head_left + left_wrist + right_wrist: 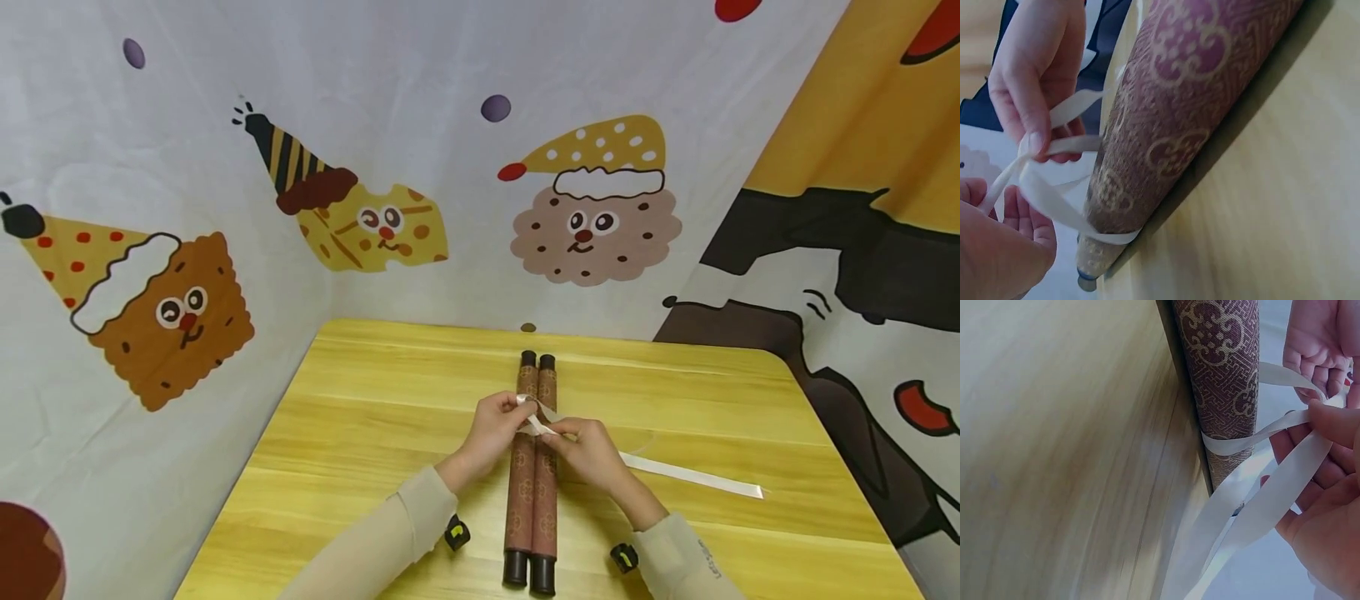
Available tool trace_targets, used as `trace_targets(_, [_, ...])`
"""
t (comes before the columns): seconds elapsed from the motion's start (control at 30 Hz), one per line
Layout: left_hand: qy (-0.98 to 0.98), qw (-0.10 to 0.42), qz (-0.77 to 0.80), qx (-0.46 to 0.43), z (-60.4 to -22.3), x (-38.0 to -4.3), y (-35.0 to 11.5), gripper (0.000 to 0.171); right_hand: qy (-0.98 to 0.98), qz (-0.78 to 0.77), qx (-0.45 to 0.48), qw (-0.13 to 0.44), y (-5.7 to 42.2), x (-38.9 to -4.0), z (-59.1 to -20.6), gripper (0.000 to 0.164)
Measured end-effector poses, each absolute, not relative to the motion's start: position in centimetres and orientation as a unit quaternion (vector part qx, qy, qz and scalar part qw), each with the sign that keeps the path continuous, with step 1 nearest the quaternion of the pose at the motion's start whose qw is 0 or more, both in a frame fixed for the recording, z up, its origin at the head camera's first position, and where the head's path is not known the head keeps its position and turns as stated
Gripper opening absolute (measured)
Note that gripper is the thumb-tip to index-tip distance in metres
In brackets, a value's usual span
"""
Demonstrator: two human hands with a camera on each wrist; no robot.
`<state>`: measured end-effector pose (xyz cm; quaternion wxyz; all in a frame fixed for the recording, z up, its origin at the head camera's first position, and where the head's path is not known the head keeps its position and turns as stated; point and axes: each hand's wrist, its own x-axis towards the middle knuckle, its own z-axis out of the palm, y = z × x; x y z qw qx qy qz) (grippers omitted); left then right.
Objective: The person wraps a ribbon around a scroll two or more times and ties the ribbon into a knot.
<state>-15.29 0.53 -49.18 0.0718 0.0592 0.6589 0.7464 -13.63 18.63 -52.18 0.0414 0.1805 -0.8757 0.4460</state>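
Observation:
Two scroll rolls [522, 492] in reddish-brown patterned cloth, with black end knobs, lie side by side on the table. A white ribbon [1054, 203] loops around them toward their far part, and its strands cross between the hands above the rolls. My left hand [495, 429] pinches one part of the ribbon on the left side. From the right, my right hand [592, 454] pinches another part of it between thumb and fingers. In the right wrist view, a wide ribbon strand [1254, 506] hangs down from the right hand [1329, 506].
A long ribbon tail [697, 477] stretches across the wooden table [360, 400] to the right of the right hand. Small black devices [457, 532] show by both sleeve cuffs. A cloth backdrop [465, 283] with cartoon prints stands behind and left of the table.

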Motion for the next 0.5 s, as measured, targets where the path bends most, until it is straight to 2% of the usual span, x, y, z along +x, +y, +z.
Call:
trace_targets(0.1, [0.640, 0.077, 0.763, 0.050, -50.1, -16.5, 0.3, 0.021, -0.877, 0.443, 0.180, 0.042, 18.7, -13.6, -52.2, 0.009])
trace_targets(0.3, [0.641, 0.055, 0.765, 0.027, -50.0, -18.8, -0.2, 0.032, -0.873, 0.448, 0.188, 0.041, 19.0, -13.5, -52.3, 0.007])
trace_targets(0.5, [0.644, 0.042, 0.764, 0.018, -49.1, -20.8, -0.9, 0.026, -0.872, 0.451, 0.187, 0.038, 19.1, -13.4, -52.2, 0.007])
